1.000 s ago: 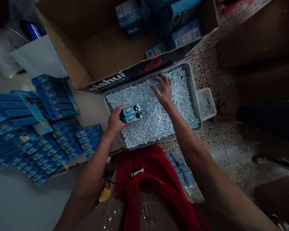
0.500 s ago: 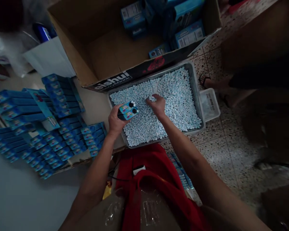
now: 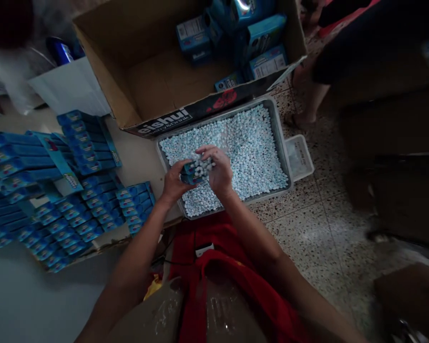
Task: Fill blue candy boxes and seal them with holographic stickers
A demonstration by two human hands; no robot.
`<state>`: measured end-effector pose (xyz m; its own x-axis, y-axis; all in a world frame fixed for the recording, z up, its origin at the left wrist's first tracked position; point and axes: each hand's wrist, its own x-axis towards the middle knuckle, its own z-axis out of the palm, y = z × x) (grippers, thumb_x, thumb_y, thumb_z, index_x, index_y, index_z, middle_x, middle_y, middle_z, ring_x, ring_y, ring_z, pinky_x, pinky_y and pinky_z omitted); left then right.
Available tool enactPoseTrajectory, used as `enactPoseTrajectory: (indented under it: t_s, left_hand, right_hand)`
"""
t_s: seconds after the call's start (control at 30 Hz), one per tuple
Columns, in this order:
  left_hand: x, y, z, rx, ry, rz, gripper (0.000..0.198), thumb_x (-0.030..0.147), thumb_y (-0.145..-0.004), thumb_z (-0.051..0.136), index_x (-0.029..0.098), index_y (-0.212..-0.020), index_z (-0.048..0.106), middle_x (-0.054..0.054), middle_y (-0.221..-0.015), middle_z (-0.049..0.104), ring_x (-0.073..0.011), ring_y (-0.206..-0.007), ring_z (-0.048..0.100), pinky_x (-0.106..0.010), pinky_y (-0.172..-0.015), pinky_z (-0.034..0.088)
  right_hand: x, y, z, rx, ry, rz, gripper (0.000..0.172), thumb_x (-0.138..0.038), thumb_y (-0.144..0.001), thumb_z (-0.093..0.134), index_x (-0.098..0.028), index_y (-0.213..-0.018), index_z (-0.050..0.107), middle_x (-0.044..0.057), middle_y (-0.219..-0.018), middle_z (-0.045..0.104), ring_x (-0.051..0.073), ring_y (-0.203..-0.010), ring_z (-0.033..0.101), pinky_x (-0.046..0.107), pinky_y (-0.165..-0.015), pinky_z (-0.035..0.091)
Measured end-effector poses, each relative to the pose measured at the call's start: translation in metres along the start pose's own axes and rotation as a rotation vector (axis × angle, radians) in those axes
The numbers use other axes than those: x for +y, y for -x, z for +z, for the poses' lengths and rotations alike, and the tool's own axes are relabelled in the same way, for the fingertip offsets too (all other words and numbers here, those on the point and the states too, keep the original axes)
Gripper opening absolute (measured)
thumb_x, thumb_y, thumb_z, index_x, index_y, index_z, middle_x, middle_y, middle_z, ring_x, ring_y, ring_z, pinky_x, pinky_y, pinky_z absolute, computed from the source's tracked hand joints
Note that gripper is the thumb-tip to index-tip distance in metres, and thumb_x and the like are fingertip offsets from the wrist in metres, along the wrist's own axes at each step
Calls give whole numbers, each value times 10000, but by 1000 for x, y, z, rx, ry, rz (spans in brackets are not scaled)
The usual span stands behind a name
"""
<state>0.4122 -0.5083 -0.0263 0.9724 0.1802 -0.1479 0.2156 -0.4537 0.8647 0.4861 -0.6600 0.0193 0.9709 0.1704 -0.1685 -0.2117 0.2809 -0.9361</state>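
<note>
My left hand (image 3: 172, 183) is wrapped round small blue candy boxes (image 3: 188, 177) above the left part of the tray. Two box ends showed a moment ago; pellets and fingers now cover much of them. My right hand (image 3: 221, 175) is cupped around a handful of small white and pale blue pellets (image 3: 202, 166), which look like candies, right against the box ends. Beneath both hands lies a grey tray (image 3: 284, 143) filled with the same kind of pellets.
Behind the tray stands an open cardboard carton (image 3: 136, 76) with several larger blue packs (image 3: 266, 64). Many blue boxes (image 3: 67, 214) are stacked at the left. A clear plastic lid or tub (image 3: 302, 157) sticks out right of the tray. Another person's leg (image 3: 312, 102) is beyond.
My right hand has moved left from the pellets in the tray to the boxes, bringing a handful of pellets. My left hand still holds the boxes. The other person's legs have shifted.
</note>
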Motion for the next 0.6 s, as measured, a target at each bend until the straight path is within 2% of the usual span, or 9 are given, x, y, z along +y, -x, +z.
enactPoseTrajectory:
  t_s: [0.17,0.27,0.37,0.47,0.53,0.6]
  left_hand:
    - [-12,-7,8,14,38,33,759,480,-585,963,247,-1243,666,-80,-1273,728,-323,-1227,674,-444,-1101,524]
    - [-25,-12,12,119,24,21,783,495,-567,970,249,-1237,649,-75,-1241,721,-308,-1182,693,-455,-1075,549]
    - [-36,-16,11,149,-6,12,825,518,-543,973,230,-1239,636,-78,-1210,715,-299,-1129,710,-473,-1034,578]
    - [-38,-18,4,237,-45,-16,851,501,-517,989,213,-1233,628,-81,-1159,721,-302,-1081,718,-494,-1010,594]
    - [-35,-16,1,307,-58,-22,831,489,-508,994,222,-1205,632,-75,-1117,722,-307,-1046,721,-518,-988,602]
    - [-30,-10,0,297,-46,-12,807,489,-506,994,238,-1184,636,-69,-1105,723,-310,-1029,722,-532,-969,609]
  right_hand:
    - [4,6,-6,-137,10,-100,405,-608,-964,525,-279,-912,755,45,-1167,699,244,-1227,609,436,-1165,432]
    - [2,6,-16,-212,143,-132,459,-633,-1013,453,-295,-1035,762,35,-1330,652,237,-1349,558,424,-1197,420]
    - [10,12,-43,-149,468,-124,502,-624,-1056,381,-275,-1137,733,66,-1406,610,239,-1394,534,427,-1212,409]
    - [36,29,-81,-31,896,-86,471,-590,-999,563,-219,-1252,703,147,-1462,550,302,-1433,482,482,-1232,373]
    - [59,41,-101,-98,1148,-46,611,-580,-905,713,-210,-1388,654,181,-1577,447,374,-1518,370,551,-1258,314]
    - [78,46,-112,-237,1311,-46,814,-608,-827,789,-235,-1516,568,183,-1672,337,436,-1587,231,616,-1273,241]
